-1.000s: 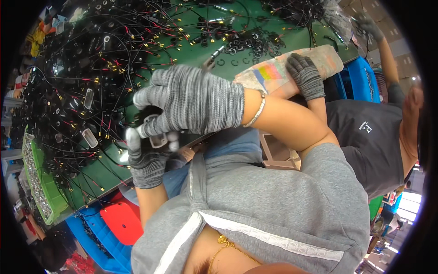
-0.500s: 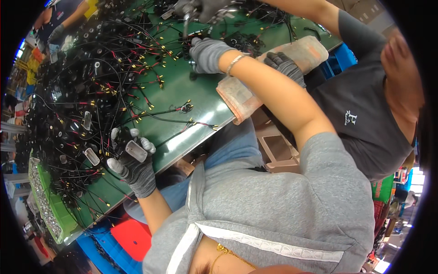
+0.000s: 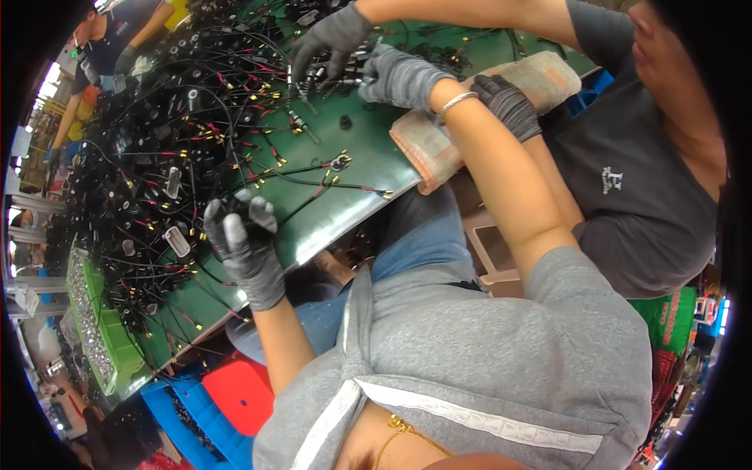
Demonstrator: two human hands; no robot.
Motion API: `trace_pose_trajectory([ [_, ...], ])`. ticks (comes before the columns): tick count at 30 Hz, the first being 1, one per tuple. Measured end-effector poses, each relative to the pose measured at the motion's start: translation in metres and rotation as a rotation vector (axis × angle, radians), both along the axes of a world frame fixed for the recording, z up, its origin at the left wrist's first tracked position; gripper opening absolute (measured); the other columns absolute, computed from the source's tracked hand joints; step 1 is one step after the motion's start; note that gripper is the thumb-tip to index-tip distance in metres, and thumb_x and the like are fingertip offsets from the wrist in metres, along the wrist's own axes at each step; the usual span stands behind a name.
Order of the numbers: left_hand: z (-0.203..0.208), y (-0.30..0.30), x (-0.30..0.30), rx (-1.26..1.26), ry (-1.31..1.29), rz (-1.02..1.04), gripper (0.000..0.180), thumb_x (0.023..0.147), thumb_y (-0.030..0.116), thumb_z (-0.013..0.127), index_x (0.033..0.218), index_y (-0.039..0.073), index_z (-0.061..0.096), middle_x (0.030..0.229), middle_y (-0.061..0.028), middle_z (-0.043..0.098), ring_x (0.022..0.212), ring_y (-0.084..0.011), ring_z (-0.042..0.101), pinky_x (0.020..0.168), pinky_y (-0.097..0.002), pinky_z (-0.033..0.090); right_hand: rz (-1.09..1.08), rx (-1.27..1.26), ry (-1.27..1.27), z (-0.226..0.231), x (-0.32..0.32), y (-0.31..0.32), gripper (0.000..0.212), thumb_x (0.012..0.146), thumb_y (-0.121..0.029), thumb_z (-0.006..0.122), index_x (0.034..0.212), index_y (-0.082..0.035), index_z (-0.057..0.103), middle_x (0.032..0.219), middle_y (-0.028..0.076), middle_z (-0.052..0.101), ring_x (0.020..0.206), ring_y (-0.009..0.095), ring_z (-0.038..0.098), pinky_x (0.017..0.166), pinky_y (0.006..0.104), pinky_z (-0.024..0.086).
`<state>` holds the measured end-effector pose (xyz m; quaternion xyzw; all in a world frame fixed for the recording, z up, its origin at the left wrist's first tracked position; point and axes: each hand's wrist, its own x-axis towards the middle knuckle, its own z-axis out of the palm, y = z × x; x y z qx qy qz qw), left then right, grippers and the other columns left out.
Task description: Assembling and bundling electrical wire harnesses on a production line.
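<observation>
Parts [image 3: 352,81] are flanked by curled right hand [image 3: 403,78], grip unclear; left hand [image 3: 247,247] is held half-curled, contents unclear.

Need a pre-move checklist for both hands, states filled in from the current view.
1. Both hands gloved, left hand and right hand: ok.
2. Right hand clear of co-worker's near hand: not ok, they are close together over the table.
3. Right wrist free of jewellery: not ok, bracelet worn.
4. Left hand clear of the pile of black parts and cables: not ok, it is at the pile's edge.
5. Left hand's contents: cannot tell.
6. Right hand's grip: cannot tell.
</observation>
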<state>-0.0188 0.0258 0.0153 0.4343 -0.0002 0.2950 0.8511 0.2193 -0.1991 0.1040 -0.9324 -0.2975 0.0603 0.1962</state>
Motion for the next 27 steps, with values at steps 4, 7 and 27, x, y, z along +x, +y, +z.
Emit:
trace_pose_trajectory([
  [4,-0.015,-0.011,0.012,0.491,0.092,0.303,0.038,0.094,0.009,0.063,0.129,0.012,0.051,0.124,-0.0081,0.059,0.099,-0.0181,0.061,0.084,-0.03,0.053,0.015,-0.233,-0.262,-0.02,-0.003,0.0,0.028,0.074,-0.032,0.071,0.087,-0.008,0.067,0.109,0.013,0.058,0.095,0.029,0.062,0.084,0.0384,0.051],
  [7,-0.017,-0.013,0.01,0.68,0.073,0.338,0.038,0.092,0.005,0.064,0.128,0.009,0.052,0.127,-0.007,0.058,0.104,-0.0151,0.06,0.088,-0.0281,0.052,-0.053,-0.297,-0.209,-0.027,-0.013,0.008,0.027,0.073,-0.032,0.071,0.087,-0.01,0.066,0.111,0.013,0.056,0.096,0.031,0.063,0.086,0.0389,0.051],
  [27,-0.007,-0.028,0.003,0.687,0.116,0.359,0.044,0.089,0.007,0.069,0.13,0.007,0.052,0.121,-0.0008,0.058,0.104,-0.0099,0.055,0.09,-0.0251,0.047,0.223,-0.437,-0.243,-0.006,-0.009,0.128,0.044,0.083,-0.025,0.066,0.124,-0.009,0.065,0.136,0.018,0.053,0.114,0.036,0.061,0.086,0.0462,0.054],
])
